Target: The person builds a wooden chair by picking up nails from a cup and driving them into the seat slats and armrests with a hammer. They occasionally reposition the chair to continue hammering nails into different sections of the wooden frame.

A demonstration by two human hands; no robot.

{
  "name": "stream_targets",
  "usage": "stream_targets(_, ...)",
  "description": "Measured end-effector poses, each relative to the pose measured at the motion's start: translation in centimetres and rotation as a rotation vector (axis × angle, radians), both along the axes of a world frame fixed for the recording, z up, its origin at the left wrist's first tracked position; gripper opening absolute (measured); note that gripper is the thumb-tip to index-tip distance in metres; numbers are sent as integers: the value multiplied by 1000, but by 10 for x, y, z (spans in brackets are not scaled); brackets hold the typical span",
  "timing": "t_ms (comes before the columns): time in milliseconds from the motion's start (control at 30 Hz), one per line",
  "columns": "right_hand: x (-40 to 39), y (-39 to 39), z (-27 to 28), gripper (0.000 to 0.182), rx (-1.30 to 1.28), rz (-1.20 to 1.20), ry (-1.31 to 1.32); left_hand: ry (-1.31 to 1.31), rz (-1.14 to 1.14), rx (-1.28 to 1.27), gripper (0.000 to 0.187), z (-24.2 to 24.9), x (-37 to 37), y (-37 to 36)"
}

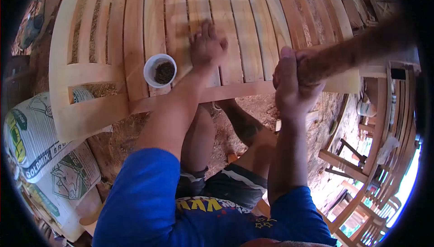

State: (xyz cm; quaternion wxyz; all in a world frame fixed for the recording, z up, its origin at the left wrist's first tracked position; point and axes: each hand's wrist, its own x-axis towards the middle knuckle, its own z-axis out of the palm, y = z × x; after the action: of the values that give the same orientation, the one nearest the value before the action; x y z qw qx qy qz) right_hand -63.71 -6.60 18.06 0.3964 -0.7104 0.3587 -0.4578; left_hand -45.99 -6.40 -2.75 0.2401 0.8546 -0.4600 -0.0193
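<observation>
My left hand (208, 47) rests on the slatted wooden seat (244, 25), its fingers apart and slightly bent, with no object visible in it. My right hand (294, 77) is closed around a thick brown wooden stick (357, 57). The stick is raised above the seat's right front corner and slants up to the right; its far end is blurred and dark. Left of my left forearm, a white cup (148, 71) stands on the slats, with small dark pieces inside that are too fine to name.
Slatted side panels flank the seat, one at left (86, 71) and one at right (312, 11). Printed sacks (40, 129) lie at the lower left. Wooden furniture frames (384, 125) stand at the right. Dust and wood scraps (312, 116) cover the ground below my legs.
</observation>
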Motion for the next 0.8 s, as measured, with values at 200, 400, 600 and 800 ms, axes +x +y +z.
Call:
stream_targets(200,-12,9,-148,28,287,-66,678,23,-4,-61,64,-9,-12,20)
stream_targets(400,9,16,-53,22,372,-49,277,-29,-8,-56,65,-9,-6,11)
stream_targets(600,5,21,-110,30,-133,-21,-2,-67,1,-82,67,-10,-11,13)
stream_targets(800,23,-7,-129,23,375,-97,569,-56,-13,-70,65,-4,-7,10)
